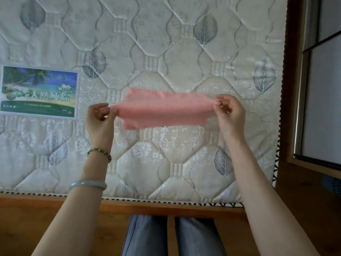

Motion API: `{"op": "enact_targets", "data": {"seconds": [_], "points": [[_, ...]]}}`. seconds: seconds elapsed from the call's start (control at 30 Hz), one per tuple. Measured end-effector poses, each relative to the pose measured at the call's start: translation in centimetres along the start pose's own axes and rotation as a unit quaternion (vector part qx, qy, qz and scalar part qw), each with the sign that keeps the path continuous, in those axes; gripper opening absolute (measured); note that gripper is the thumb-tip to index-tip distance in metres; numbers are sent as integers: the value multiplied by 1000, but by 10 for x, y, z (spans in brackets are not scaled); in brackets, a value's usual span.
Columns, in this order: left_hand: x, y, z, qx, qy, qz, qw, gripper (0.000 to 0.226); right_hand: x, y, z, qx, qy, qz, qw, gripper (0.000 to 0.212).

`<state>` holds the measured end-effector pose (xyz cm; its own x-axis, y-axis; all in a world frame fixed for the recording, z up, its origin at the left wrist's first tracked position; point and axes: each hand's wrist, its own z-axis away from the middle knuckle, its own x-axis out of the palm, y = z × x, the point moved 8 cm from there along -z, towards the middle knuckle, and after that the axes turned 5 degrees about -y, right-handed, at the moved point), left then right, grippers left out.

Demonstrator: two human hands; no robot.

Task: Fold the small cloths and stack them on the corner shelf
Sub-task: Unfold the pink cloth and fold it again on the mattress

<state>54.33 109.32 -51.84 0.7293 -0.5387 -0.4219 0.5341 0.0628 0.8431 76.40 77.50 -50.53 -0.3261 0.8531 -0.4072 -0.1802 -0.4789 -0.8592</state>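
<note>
the task looks to be at an early or middle fold: one pink cloth [164, 109] is held up in the air above the mattress [166, 52], stretched flat between both hands and seemingly already doubled over once. no corner shelf and no stack of folded cloths are in view, so stacking is not yet shown. the left hand [100, 119] pinches the cloth's left end between thumb and fingers, palm towards the camera. the right hand [230, 111] pinches the right end likewise, fingers curled. both forearms reach forward, wrists raised, well apart.
</note>
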Motion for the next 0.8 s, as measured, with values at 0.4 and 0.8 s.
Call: {"op": "enact_targets", "data": {"seconds": [0.4, 0.8], "points": [[-30, 46, 38, 139, -108, -83, 981, 12, -21, -37, 26, -54, -126, 212, 968, 12], [21, 12, -17, 30, -123, -120, 985, 29, 24, 24, -23, 92, -107, 103, 985, 14]]}}
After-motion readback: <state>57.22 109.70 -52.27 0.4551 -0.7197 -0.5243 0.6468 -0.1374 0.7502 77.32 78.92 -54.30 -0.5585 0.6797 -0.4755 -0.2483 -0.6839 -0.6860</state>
